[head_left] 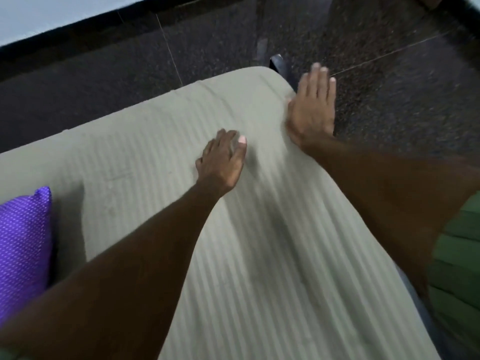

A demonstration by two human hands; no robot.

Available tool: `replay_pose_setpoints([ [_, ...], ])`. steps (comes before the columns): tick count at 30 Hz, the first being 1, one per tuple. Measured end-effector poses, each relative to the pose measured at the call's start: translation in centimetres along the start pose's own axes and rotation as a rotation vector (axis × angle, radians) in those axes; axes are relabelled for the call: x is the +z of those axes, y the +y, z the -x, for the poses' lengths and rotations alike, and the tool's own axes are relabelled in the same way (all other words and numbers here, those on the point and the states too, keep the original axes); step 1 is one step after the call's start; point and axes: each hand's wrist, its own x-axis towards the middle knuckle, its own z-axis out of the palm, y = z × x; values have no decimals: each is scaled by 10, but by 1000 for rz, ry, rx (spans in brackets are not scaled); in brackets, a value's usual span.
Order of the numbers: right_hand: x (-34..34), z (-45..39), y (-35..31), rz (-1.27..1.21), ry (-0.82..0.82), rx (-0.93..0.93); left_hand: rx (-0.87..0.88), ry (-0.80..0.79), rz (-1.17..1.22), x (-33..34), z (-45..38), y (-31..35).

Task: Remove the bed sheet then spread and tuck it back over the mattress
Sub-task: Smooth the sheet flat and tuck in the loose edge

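Purple dotted pillow at far left, resting on the bed. Bed sheet: pale grey-green, fine woven stripes, spread over the mattress and drawn round its rounded corner; surface mostly smooth, faint creases near the corner. Left hand on the sheet mid-bed, fingers loosely bent, pressing down, nothing gripped. Right hand at the mattress's right edge near the corner, fingers straight and together, flat against the sheet's side, nothing held. Dark speckled floor beyond.
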Motion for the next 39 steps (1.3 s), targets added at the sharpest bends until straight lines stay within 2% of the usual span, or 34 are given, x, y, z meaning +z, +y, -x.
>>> replay_pose_setpoints([
  [1, -4, 8, 0, 1, 33, -171, -20, -57, -44, 1, -3, 5],
  [3, -1, 31, -17, -126, -35, -571, -99, -158, -36, 9, -14, 17],
  [4, 1, 46, -32, -173, -114, -664, -151, -186, 22, 12, -18, 23],
  [5, 3, 60, -48, -195, -186, -681, -195, -192, 98, 15, -25, 26],
  [7, 11, 82, -62, -284, -278, -563, -251, -207, 210, 18, -31, 28],
  [8, 15, 87, -58, -283, -261, -520, -254, -217, 237, 20, -31, 26],
  [11, 24, 82, -19, -135, -80, -544, -213, -205, 230, 15, -25, 29],
  [13, 26, 69, 1, -99, -24, -479, -156, -180, 69, 13, -13, 30],
  [14, 23, 65, 8, -131, -7, -361, -141, -156, 5, 12, -6, 29],
  [17, 19, 63, 37, -309, 57, 220, -63, -48, -68, 18, 15, 28],
  [19, 22, 65, 60, -497, 42, 412, -8, 29, -84, 26, 22, 29],
  [22, 18, 65, 71, -688, 42, 379, 46, 112, -47, 35, 23, 38],
  [25, 10, 51, 61, -697, 66, 371, 62, 86, -26, 44, 20, 50],
  [29, 10, 35, 49, -759, -99, 489, 29, 93, -24, 53, 22, 62],
  [35, -5, 11, 64, -585, -137, 538, 68, 124, -42, 50, 19, 69],
  [37, -6, 6, 66, -480, -130, 494, 115, 105, -87, 47, 14, 68],
  [39, -4, 8, 60, -375, -111, 393, 134, 20, -149, 43, 11, 67],
])
